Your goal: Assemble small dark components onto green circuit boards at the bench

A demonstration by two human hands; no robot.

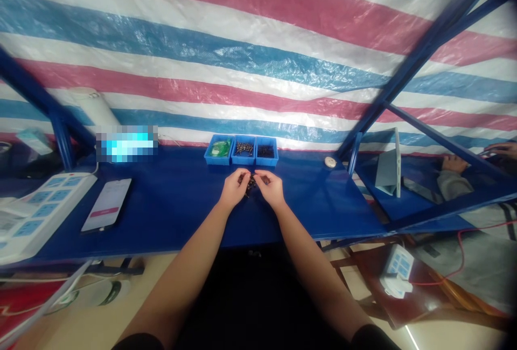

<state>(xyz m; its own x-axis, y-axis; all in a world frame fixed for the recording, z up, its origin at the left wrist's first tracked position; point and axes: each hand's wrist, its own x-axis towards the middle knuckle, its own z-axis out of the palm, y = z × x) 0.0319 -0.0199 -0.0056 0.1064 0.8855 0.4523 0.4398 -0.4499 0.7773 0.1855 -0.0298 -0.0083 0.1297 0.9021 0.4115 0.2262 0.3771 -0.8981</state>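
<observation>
Both my hands meet over the blue table (173,204), just in front of three small blue bins. My left hand (233,188) and my right hand (270,187) have their fingers pinched together around a small dark part (251,182) held between them; it is too small to name. The left bin (219,151) holds something green, the middle bin (244,149) holds dark metal bits, and the right bin (266,151) holds dark small parts.
A phone (107,204) with a lit screen lies at the left, beside a white power strip (38,212). A small white round thing (330,162) sits right of the bins. Blue frame bars (407,70) rise at the right. Another person's hand (501,149) shows far right.
</observation>
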